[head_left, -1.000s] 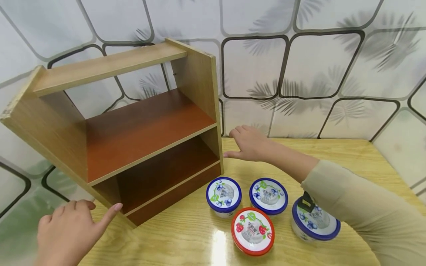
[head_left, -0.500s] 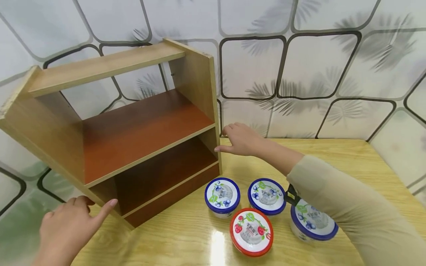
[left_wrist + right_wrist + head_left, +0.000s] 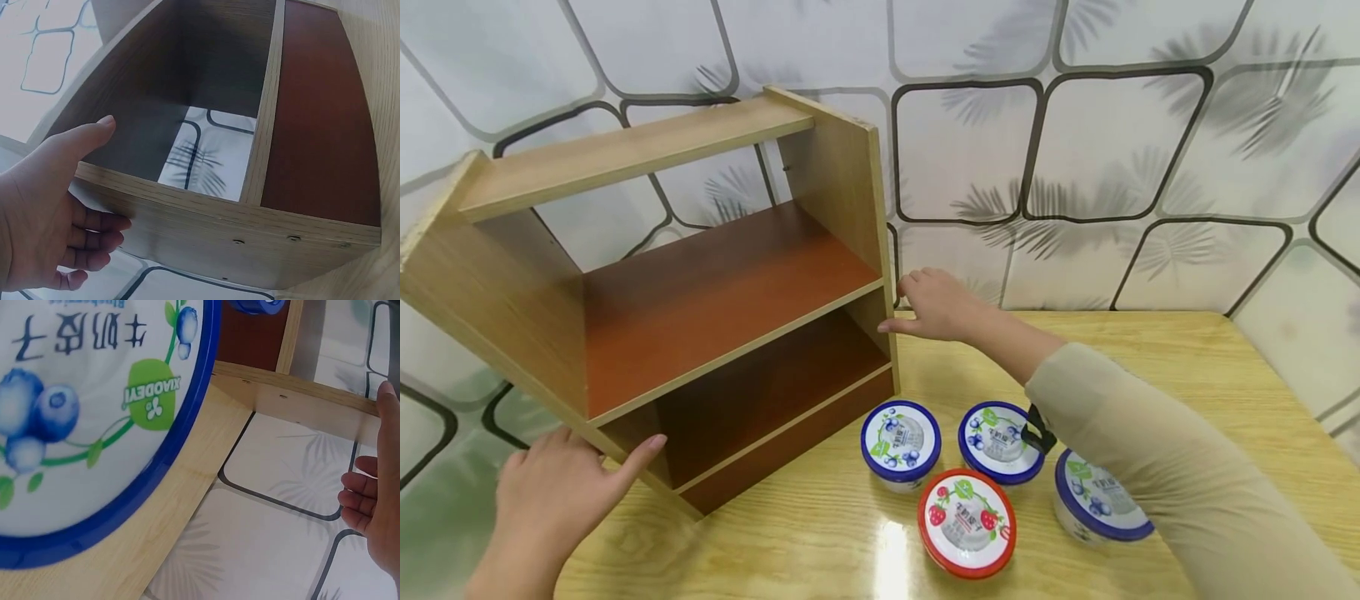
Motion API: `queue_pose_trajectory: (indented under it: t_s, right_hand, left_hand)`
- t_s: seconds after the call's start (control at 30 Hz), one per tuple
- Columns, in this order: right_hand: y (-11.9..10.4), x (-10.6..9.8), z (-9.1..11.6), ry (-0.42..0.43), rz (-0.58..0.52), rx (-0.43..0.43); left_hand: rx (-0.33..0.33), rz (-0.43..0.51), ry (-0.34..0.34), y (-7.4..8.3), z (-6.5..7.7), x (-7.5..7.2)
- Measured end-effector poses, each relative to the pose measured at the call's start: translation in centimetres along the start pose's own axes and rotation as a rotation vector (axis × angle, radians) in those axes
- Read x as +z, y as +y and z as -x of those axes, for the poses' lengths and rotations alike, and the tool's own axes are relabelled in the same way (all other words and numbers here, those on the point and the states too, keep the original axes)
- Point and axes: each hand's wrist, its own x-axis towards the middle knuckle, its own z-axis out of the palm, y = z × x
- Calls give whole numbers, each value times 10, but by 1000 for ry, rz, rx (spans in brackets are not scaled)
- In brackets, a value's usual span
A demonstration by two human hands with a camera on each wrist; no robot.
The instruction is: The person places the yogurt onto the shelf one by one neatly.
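Observation:
A wooden shelf unit (image 3: 730, 308) with tan side panels and red-brown boards stands on the table at the left. My left hand (image 3: 553, 492) is at its left side panel, thumb in front of the edge and fingers on the outer side. In the left wrist view the thumb of this left hand (image 3: 47, 187) stands off the edge; whether the fingers touch the panel, I cannot tell. My right hand (image 3: 940, 304) is beside the right side panel, thumb near its front edge. In the right wrist view its loosely bent fingers (image 3: 359, 494) show a gap to the panel.
Lidded round tubs stand on the wooden table (image 3: 790, 533): a red-rimmed strawberry tub (image 3: 967, 523) in front, blueberry tubs (image 3: 901, 442) (image 3: 1000, 442) behind it, and another blueberry tub (image 3: 1097, 500) partly under the right sleeve (image 3: 1150, 458). A patterned curtain (image 3: 1075, 150) hangs behind.
My right hand has moved left and slightly away, up to the shelf unit's right side panel. My left hand has edged closer to the left panel. The tubs stay put.

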Motion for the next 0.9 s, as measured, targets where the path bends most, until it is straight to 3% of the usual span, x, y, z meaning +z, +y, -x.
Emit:
queue_pose_trajectory:
  t_s: [0.13, 0.33, 0.9]
  right_hand:
    - [-2, 0, 0, 36, 36, -11]
    - [-7, -1, -2, 77, 85, -17]
    - [-14, 11, -10, 231, 123, -135]
  left_hand:
    - [26, -46, -12, 1, -1, -1]
    - [60, -77, 51, -2, -2, 3]
    - [46, 8, 78, 2, -2, 10]
